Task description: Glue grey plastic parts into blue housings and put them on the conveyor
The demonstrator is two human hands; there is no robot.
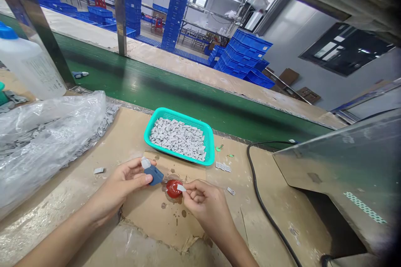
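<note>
Two hands working over red paste on cardboard

The left hand (120, 183) grips a blue block (154, 174) tipped with white; the right hand (203, 204) pinches a white tab (181, 187) over the red paste (173, 188) on the cardboard (163, 221). At 12 o'clock, a teal basket (166, 112) holds gray parts (178, 138); at 10 o'clock, a plastic bag (46, 142) and white jug (28, 62); at 3 o'clock, a black cable (260, 183). Farther out, a green conveyor (150, 87) and blue crates (244, 58).
</note>
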